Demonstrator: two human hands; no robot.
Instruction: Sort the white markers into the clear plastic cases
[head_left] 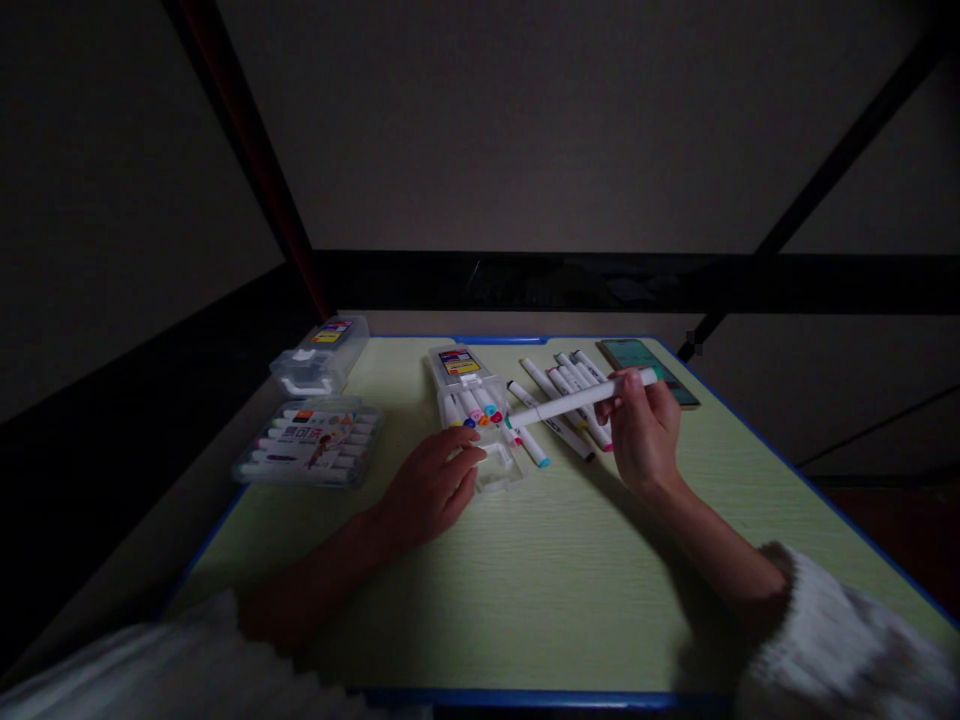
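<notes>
A white marker [562, 402] with green ends is pinched between the thumb and fingers of my right hand [645, 430]. It slants, with its left end close to the mouth of a clear plastic marker case [455, 366]. Several markers [480, 408] with coloured ends stick out of that case. My left hand [429, 485] lies at the left side of the case's open lid [499, 467], fingers stretched and slightly apart. Its fingertips are at the lid's edge; whether they grip it is hard to make out. Loose markers [551, 420] lie between the case and my right hand.
On the left, a flat clear pack of markers [307, 442] lies in front of another clear plastic case [330, 350]. A phone [637, 355] with a lit screen lies at the back right. The pale green table [525, 620] has a blue edge, and a wall stands behind it.
</notes>
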